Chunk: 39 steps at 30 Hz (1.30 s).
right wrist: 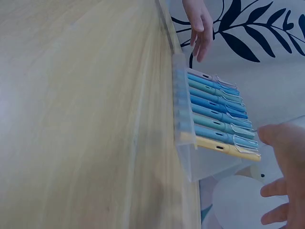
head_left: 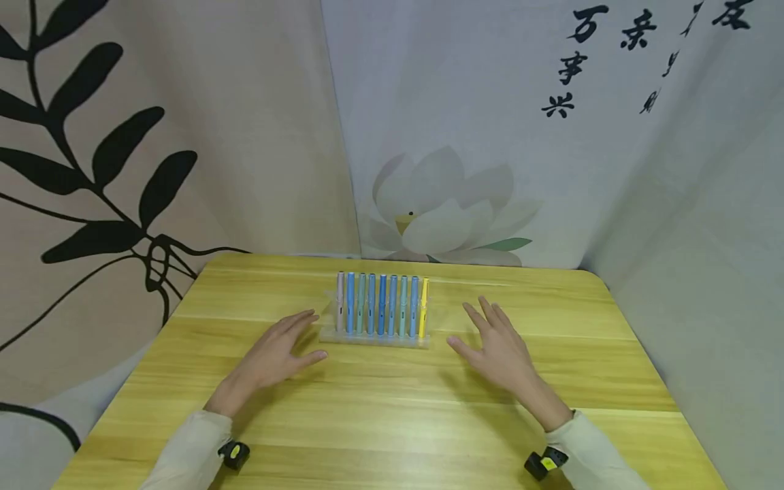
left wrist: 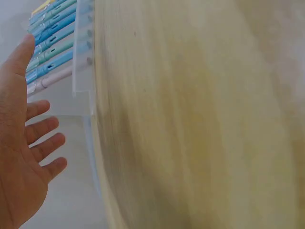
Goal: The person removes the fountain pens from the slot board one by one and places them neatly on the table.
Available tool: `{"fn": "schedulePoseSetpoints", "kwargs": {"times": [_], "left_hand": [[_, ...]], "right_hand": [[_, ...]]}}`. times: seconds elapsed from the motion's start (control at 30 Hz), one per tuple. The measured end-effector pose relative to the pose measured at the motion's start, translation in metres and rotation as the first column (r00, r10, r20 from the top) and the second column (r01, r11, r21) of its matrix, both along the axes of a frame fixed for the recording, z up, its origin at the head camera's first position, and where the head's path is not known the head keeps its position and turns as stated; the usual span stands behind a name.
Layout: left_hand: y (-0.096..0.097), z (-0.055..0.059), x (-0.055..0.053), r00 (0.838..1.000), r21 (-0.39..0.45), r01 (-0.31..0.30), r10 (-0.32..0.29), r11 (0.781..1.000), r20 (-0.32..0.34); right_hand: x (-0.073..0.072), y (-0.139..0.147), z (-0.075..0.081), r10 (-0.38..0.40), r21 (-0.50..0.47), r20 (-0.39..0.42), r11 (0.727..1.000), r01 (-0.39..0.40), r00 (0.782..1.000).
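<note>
A clear plastic rack (head_left: pixel 373 340) stands near the far side of the table, holding a row of capped pens (head_left: pixel 382 306) with metal clips. Their colours run from pale mauve through blues and greens to a yellow pen (head_left: pixel 423 307) at the right end. My left hand (head_left: pixel 278 350) hovers just left of the rack with its fingers extended and thumb spread. On the other side, my right hand (head_left: pixel 499 347) is held apart from the rack, fingers spread. Neither hand touches anything. In the right wrist view the pens (right wrist: pixel 219 112) lean in the rack with their clips showing.
The wooden table (head_left: pixel 367 422) has a rounded far right corner. Behind it hangs a pale curtain (head_left: pixel 453 102) with a lotus and dark characters. A leaf-patterned cloth (head_left: pixel 257 136) hangs at the left. Each wrist wears a small black device (head_left: pixel 234 454).
</note>
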<state>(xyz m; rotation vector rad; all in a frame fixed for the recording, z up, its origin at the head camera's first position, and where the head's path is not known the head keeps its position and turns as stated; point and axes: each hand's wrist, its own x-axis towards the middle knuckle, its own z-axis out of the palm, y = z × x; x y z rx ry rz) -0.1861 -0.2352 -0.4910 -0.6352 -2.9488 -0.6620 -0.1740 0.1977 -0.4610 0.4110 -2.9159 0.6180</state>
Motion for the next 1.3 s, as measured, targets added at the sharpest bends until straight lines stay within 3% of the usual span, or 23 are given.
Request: {"fn": "schedulePoseSetpoints", "kwargs": {"times": [0.27,0.53,0.93,1.3], "left_hand": [[0.0,-0.008,-0.014,0.998,0.053,0.041,-0.044,0.998,0.05],[0.005,-0.014,-0.027,0.991,0.105,0.058,-0.069,0.993,0.114],[0.009,-0.019,-0.038,0.984,0.165,0.077,-0.102,0.983,0.145],[0.009,-0.024,-0.042,0.981,0.236,0.113,-0.146,0.965,0.126]], "right_hand": [[-0.009,-0.017,-0.009,0.023,-0.088,-0.02,0.996,-0.025,1.0],[-0.018,-0.031,-0.015,0.032,-0.196,0.008,0.98,-0.03,0.999],[-0.034,-0.045,-0.027,0.03,-0.393,0.084,0.92,0.005,0.996],[-0.043,-0.057,-0.033,0.027,-0.491,0.112,0.87,0.032,0.993]]}}
